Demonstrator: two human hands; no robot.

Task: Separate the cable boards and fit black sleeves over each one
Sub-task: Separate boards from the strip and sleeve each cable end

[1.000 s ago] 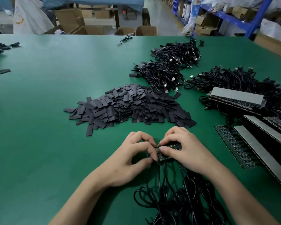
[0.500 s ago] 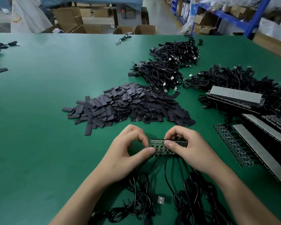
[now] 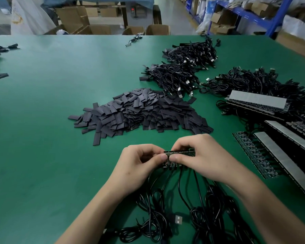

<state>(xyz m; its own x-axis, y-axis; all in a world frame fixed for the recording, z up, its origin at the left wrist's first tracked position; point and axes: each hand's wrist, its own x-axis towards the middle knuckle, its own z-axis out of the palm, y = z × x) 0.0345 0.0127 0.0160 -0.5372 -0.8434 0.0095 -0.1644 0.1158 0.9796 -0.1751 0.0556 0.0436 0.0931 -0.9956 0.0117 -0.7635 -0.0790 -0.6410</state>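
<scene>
The dark green strip of joined circuit boards [image 3: 181, 153], black cables trailing from it, is held over the green table mat [image 3: 42, 138] at 6 o'clock. The left hand [image 3: 137, 166] pinches the end board; the right hand [image 3: 206, 161] grips the remainder. Place both thumbs close to the joint and flex sharply. The heap of flat black sleeves [image 3: 139, 111] lies at 12 o'clock.

Bright, even overhead light; pale sheen on far desk [image 3: 81, 55]. Soft shadows under cables [image 3: 209, 217]. Wide-angle bend at edges, shelving [image 3: 245, 14] leaning. Mild smear throughout; board [image 3: 180, 153] detail mushy, background soft.
</scene>
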